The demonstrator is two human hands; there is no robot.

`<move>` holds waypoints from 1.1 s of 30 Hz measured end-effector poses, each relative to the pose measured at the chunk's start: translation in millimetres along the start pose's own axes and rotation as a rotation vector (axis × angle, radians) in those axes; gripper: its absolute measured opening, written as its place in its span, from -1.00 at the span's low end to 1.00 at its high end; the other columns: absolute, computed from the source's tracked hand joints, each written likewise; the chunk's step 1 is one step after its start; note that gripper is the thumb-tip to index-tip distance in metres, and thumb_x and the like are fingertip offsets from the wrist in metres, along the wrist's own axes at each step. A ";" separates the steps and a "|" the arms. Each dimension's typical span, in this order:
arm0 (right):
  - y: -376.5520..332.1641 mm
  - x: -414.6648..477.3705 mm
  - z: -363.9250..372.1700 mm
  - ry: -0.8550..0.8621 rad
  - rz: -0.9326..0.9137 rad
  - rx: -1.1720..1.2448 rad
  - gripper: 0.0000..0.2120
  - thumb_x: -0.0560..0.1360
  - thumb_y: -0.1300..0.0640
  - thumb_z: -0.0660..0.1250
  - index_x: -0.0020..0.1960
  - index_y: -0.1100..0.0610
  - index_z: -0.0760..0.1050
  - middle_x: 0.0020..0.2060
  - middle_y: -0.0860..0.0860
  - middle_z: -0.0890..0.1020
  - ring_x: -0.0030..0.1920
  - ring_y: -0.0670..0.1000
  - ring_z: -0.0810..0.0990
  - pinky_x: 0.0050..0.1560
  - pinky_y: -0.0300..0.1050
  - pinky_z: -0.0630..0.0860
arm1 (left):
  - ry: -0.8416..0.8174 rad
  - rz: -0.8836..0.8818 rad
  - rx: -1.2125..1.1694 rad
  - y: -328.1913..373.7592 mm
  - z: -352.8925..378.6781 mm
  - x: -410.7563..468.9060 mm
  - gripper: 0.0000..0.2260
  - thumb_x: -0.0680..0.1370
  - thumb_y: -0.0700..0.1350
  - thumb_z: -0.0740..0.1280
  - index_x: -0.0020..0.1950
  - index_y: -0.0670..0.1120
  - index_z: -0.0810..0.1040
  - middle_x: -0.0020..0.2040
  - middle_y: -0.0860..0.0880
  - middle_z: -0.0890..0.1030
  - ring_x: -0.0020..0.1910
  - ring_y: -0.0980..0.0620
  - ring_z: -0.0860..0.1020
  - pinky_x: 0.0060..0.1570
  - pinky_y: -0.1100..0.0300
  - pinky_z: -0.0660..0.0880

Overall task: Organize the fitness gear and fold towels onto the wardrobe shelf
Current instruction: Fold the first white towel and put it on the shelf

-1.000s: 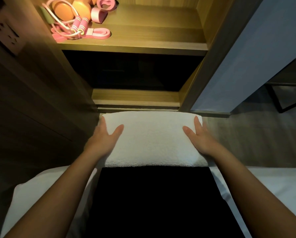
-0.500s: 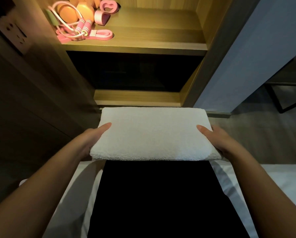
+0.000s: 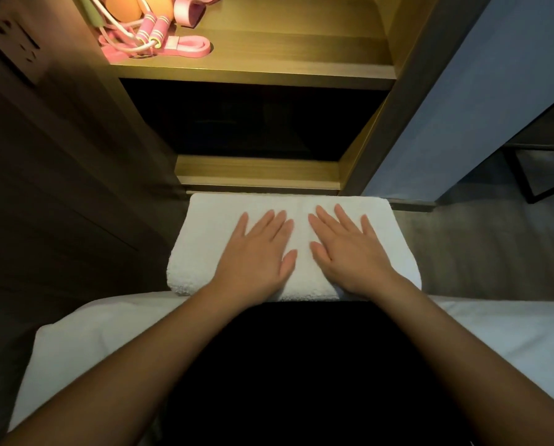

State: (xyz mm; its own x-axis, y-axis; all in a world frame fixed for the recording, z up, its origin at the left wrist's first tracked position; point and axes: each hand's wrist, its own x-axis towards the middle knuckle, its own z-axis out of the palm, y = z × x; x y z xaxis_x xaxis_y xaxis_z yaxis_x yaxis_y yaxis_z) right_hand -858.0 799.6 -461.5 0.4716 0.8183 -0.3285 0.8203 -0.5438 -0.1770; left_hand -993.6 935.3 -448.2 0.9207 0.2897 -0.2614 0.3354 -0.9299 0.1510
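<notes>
Dark wood wall [image 3: 60, 188] left with socket [image 3: 13, 43]; grey floor [image 3: 478, 252] right; pale blue panel [image 3: 494, 91]; white bedding [image 3: 510, 333].

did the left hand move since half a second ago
Yes. The left hand went rightward: it was level with the left end of the wardrobe's bottom ledge, and now lies flat on the folded white towel below the ledge's middle.

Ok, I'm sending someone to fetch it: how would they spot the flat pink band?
Look at the wardrobe's lit upper shelf, at its left end. The flat pink band lies beside the shelf's front edge, right of the striped jump-rope handles; unlike them it is a flat loop.
</notes>
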 end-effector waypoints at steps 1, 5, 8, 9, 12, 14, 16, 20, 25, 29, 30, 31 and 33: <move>5.5 -1.0 -0.2 -0.007 0.011 0.010 -0.45 0.63 -0.18 -0.16 0.59 -0.06 -0.11 0.58 -0.10 -0.11 0.57 0.00 -0.18 0.50 0.15 -0.21 | -0.009 0.017 -0.012 -3.0 -0.3 -1.1 -0.43 0.62 0.19 -0.15 0.60 0.00 -0.03 0.61 0.02 -0.04 0.57 0.06 -0.09 0.53 -0.08 -0.13; 35.7 -9.5 -3.8 -0.080 0.139 0.098 -0.39 0.62 -0.23 -0.16 0.59 -0.01 -0.14 0.58 -0.04 -0.13 0.57 0.03 -0.16 0.51 0.12 -0.14 | -0.058 -0.115 -0.092 -29.6 -4.4 -5.5 -0.35 0.58 0.29 -0.17 0.60 0.02 -0.06 0.61 -0.01 -0.08 0.58 0.01 -0.11 0.53 -0.07 -0.09; 47.2 -12.4 -10.1 -0.157 0.269 0.132 -0.38 0.63 -0.21 -0.16 0.59 0.07 -0.15 0.58 0.02 -0.14 0.57 0.08 -0.17 0.50 0.19 -0.10 | -0.119 -0.323 -0.141 -45.7 -8.5 -7.0 -0.36 0.62 0.26 -0.12 0.60 -0.06 -0.05 0.60 -0.12 -0.06 0.58 -0.08 -0.10 0.53 -0.09 -0.08; 46.6 -11.7 -12.7 -0.166 0.296 0.119 -0.38 0.63 -0.19 -0.16 0.59 0.09 -0.15 0.58 0.03 -0.14 0.57 0.10 -0.18 0.50 0.21 -0.13 | -0.124 -0.366 -0.145 -46.7 -10.3 -6.0 -0.37 0.63 0.23 -0.11 0.60 -0.09 -0.05 0.60 -0.15 -0.06 0.58 -0.10 -0.10 0.53 -0.10 -0.10; 24.6 -4.1 -17.5 -0.052 0.172 0.108 -0.42 0.64 -0.11 -0.12 0.59 0.08 -0.11 0.58 0.01 -0.14 0.57 0.09 -0.19 0.49 0.21 -0.19 | 0.036 -0.241 -0.148 -29.2 -15.0 0.2 -0.45 0.64 0.10 -0.04 0.59 -0.09 0.03 0.60 -0.12 -0.06 0.58 -0.06 -0.11 0.52 -0.12 -0.11; 2.5 -0.7 -15.7 -0.001 -0.012 0.110 -0.44 0.64 -0.08 -0.10 0.60 0.02 -0.10 0.58 -0.06 -0.12 0.57 0.03 -0.18 0.49 0.17 -0.22 | 0.086 -0.023 -0.156 -9.3 -13.3 2.2 -0.49 0.64 0.06 -0.03 0.59 -0.01 0.05 0.61 -0.02 -0.03 0.57 0.04 -0.09 0.53 -0.08 -0.11; -7.5 0.0 -10.6 -0.037 -0.096 0.063 -0.45 0.64 -0.12 -0.14 0.59 -0.03 -0.10 0.58 -0.12 -0.08 0.57 -0.03 -0.15 0.49 0.12 -0.21 | 0.025 0.048 -0.109 -1.6 -6.5 1.5 -0.50 0.65 0.11 -0.06 0.60 0.05 0.04 0.60 0.05 0.01 0.57 0.10 -0.06 0.53 -0.04 -0.13; 18.2 -11.8 -6.9 -0.045 -0.020 0.063 -0.44 0.64 -0.18 -0.16 0.59 -0.04 -0.10 0.58 -0.09 -0.09 0.56 -0.04 -0.15 0.51 0.07 -0.19 | -0.015 -0.119 -0.109 -35.0 -0.8 -8.5 -0.44 0.63 0.22 -0.11 0.60 0.05 0.00 0.61 0.01 -0.03 0.58 0.02 -0.07 0.53 -0.05 -0.08; 42.8 -33.5 -8.4 0.017 0.097 0.126 -0.34 0.57 -0.28 -0.19 0.59 0.01 -0.04 0.58 -0.05 0.01 0.56 -0.01 -0.03 0.52 0.06 -0.09 | 0.071 -0.218 -0.141 -64.8 -3.8 -28.6 -0.38 0.61 0.22 -0.10 0.58 -0.09 0.10 0.58 -0.08 0.14 0.56 -0.01 0.09 0.52 -0.05 0.03; 36.3 -60.5 -3.5 0.142 -0.098 0.085 -0.24 0.51 -0.44 -0.07 0.57 -0.04 0.04 0.56 -0.08 0.11 0.55 -0.02 0.06 0.48 -0.01 -0.13 | 0.141 0.041 -0.066 -55.3 2.6 -50.3 -0.24 0.49 0.42 -0.02 0.56 0.00 0.10 0.57 -0.03 0.14 0.56 -0.01 0.07 0.51 -0.05 -0.04; 33.7 -65.7 1.1 0.145 -0.143 0.015 -0.20 0.48 -0.45 0.01 0.58 -0.05 0.01 0.57 -0.07 0.08 0.56 0.01 0.04 0.48 0.01 -0.14 | 0.133 0.092 0.004 -52.7 7.3 -54.0 -0.19 0.45 0.45 0.06 0.56 0.02 0.06 0.58 -0.03 0.10 0.56 -0.04 0.04 0.50 -0.08 -0.04; 31.9 -68.8 5.4 0.142 -0.165 -0.056 -0.17 0.47 -0.43 0.10 0.58 -0.05 -0.03 0.57 -0.05 0.04 0.56 0.05 0.01 0.48 0.04 -0.15 | 0.130 0.117 0.078 -50.6 11.9 -55.8 -0.16 0.43 0.43 0.17 0.57 0.02 0.03 0.59 -0.05 0.07 0.57 -0.08 0.02 0.50 -0.10 -0.04; 30.8 -68.6 9.6 0.150 -0.166 -0.133 -0.14 0.47 -0.33 0.25 0.58 -0.05 -0.08 0.58 0.00 0.02 0.56 0.10 0.00 0.49 0.07 -0.14 | 0.156 0.111 0.170 -47.6 16.9 -55.0 -0.10 0.40 0.27 0.40 0.58 -0.02 0.05 0.58 -0.11 0.10 0.56 -0.14 0.06 0.48 -0.12 0.01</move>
State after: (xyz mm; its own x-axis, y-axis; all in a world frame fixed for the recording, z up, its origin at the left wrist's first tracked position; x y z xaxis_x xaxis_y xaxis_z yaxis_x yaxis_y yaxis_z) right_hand -868.2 724.9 -453.4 0.3618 0.9181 -0.1621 0.9211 -0.3789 -0.0900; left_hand -1063.6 959.8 -457.2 0.9741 0.2031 -0.0995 0.2046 -0.9788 0.0041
